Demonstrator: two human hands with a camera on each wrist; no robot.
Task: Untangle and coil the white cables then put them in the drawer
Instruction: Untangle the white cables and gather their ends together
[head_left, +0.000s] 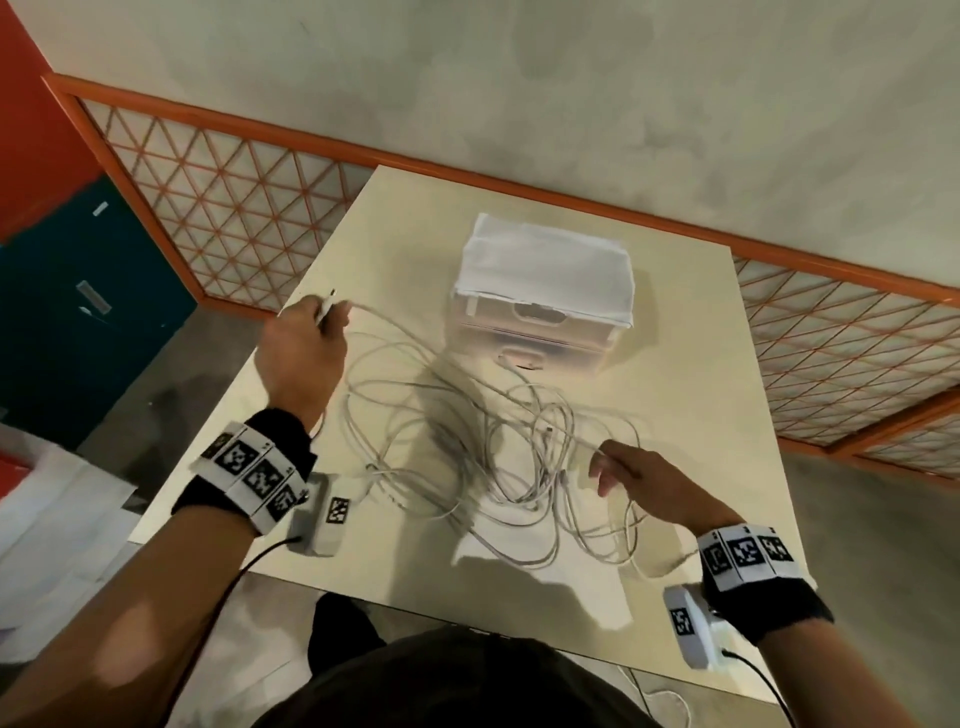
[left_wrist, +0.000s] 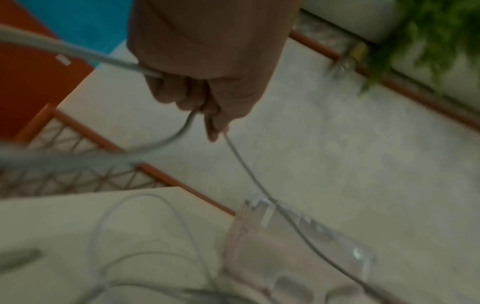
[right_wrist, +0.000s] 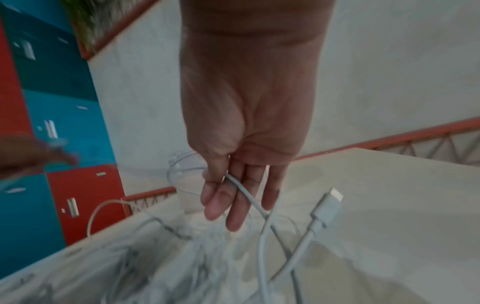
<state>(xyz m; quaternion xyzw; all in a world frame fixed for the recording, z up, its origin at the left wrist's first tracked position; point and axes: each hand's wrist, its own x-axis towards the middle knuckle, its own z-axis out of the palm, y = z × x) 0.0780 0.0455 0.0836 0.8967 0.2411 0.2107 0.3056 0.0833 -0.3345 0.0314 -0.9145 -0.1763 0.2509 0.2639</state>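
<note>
Two hands (head_left: 304, 353), one drawer unit (head_left: 540, 322), one table (head_left: 701, 395).

- We'd call this an office or some shared indoor workspace, not a home.
- We see a bank of lockers (right_wrist: 64, 144) along one wall, doors in red and teal, each with a small handle and label.
- Orange-framed lattice panels (head_left: 228, 208) run along the base of a plain pale wall (head_left: 519, 78).
- A simple cream table (head_left: 701, 415) stands on a grey concrete-looking floor (head_left: 171, 364).
- Green foliage (left_wrist: 428, 41) sits above the orange rail, planter-style decor by the look of it.
</note>
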